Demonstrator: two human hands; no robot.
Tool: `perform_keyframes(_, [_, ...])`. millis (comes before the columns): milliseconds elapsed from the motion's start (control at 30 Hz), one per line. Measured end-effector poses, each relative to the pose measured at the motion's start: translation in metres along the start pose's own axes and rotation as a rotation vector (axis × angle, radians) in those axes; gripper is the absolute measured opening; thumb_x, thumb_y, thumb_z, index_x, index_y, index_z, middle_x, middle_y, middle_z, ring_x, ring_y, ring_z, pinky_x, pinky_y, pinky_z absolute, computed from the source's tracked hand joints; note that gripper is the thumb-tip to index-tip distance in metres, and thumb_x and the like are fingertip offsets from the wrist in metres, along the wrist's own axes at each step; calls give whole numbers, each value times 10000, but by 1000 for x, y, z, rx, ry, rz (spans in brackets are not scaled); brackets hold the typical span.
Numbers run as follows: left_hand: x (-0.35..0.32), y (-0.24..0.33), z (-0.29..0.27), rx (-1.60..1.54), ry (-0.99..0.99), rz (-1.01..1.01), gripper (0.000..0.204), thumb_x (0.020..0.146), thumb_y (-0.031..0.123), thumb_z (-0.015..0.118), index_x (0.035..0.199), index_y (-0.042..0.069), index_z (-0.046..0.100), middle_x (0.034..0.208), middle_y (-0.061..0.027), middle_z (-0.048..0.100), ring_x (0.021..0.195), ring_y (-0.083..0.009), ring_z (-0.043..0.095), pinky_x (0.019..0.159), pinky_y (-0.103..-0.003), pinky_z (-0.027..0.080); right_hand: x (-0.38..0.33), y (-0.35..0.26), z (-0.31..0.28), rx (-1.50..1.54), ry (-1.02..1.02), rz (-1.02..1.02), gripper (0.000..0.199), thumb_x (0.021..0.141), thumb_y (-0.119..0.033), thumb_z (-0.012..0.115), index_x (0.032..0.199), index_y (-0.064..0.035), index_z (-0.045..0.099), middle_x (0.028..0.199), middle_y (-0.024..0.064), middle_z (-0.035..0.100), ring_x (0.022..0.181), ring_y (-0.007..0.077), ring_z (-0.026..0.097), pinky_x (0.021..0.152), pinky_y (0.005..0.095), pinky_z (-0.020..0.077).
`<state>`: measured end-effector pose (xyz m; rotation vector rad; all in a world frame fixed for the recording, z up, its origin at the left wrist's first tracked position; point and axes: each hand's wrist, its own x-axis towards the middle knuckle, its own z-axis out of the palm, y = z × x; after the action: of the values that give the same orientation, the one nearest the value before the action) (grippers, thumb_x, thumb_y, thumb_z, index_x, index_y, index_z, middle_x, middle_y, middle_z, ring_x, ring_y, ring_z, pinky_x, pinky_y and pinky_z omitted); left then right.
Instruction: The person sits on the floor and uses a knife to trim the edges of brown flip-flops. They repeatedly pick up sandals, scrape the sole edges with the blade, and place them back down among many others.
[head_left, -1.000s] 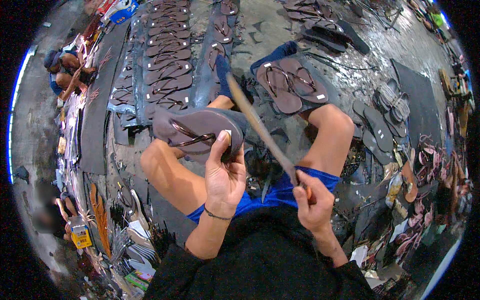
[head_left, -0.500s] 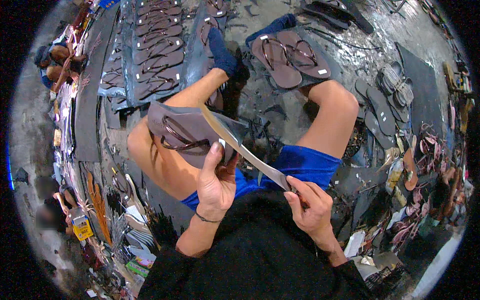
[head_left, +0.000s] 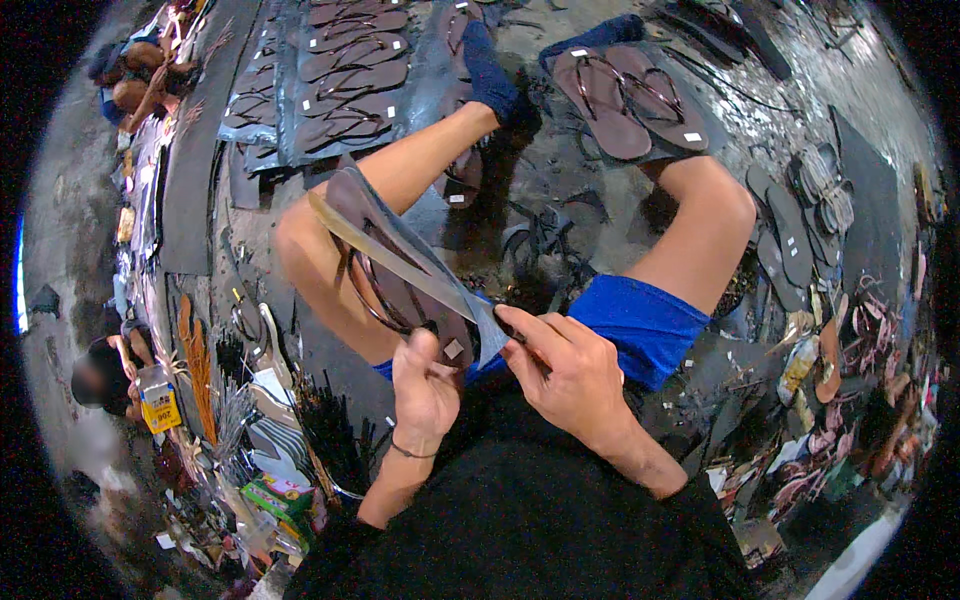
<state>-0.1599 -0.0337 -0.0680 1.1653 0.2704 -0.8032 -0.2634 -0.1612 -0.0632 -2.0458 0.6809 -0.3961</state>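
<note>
My left hand [head_left: 425, 395] is closed around the heel end of a brown flip-flop [head_left: 408, 298], its thumb on top of the sole. The flip-flop has glossy dark straps and a small pale label near the heel, and dark sheet material borders its far side. A long, thin, slightly curved knife [head_left: 390, 256] is in my right hand [head_left: 575, 375], gripped near its wide grey end. The blade lies slantwise over the flip-flop, its tip toward my left knee. Whether its edge touches the sole, I cannot tell. My right fingers hide the handle.
Rows of similar flip-flops [head_left: 350, 75] lie on dark sheets at the far left. A finished-looking pair [head_left: 625, 105] rests by my right foot. Loose dark soles [head_left: 780, 235] are at right. Scraps and tools, including orange strips [head_left: 197, 370], clutter both sides. Another person [head_left: 145, 75] shows at far left.
The knife has swung from beside the flip-flop to across it, and my right hand has come left toward my left hand. The flip-flop has turned more upright. The whole view has shifted slightly.
</note>
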Motion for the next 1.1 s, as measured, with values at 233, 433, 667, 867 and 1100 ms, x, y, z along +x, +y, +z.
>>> perform_keyframes(233, [24, 3, 3, -257, 239, 44, 296, 929, 303, 560, 1142, 99, 576, 1047, -25, 646, 930, -167, 622, 840, -336, 518, -51, 21, -8, -75, 67, -8, 296, 812, -212, 707, 1090, -120, 663, 757, 70, 623, 613, 241, 600, 538, 341, 503])
perform_keyframes(433, [10, 2, -3, -77, 169, -19, 257, 909, 308, 590, 1048, 93, 598, 888, -20, 659, 751, -128, 643, 603, -294, 544, -19, 8, -6, 0, -90, 153, 266, 826, -178, 689, 1081, -104, 665, 745, 105, 630, 583, 242, 608, 531, 329, 503])
perform_keyframes(667, [9, 14, -10, -188, 125, -67, 250, 926, 295, 579, 1032, 69, 598, 811, -38, 660, 662, -149, 654, 499, -274, 565, 21, 12, 31, 127, -8, 25, 259, 847, -195, 667, 1087, -98, 665, 799, 112, 649, 663, 276, 627, 591, 367, 515])
perform_keyframes(867, [5, 20, -2, -334, 138, -100, 240, 936, 277, 566, 1026, 57, 601, 850, -70, 680, 648, -172, 670, 478, -287, 577, 63, 21, 63, 18, 107, -149, 319, 833, -234, 670, 1134, -128, 647, 835, 85, 628, 735, 260, 604, 632, 390, 493])
perform_keyframes(1100, [-7, -9, -27, -13, 112, 4, 331, 910, 304, 584, 1116, 46, 557, 906, -76, 651, 789, -189, 652, 624, -331, 568, 158, 40, 86, 108, 183, -61, 274, 904, -238, 600, 1087, -39, 641, 781, 153, 639, 641, 256, 618, 584, 334, 484])
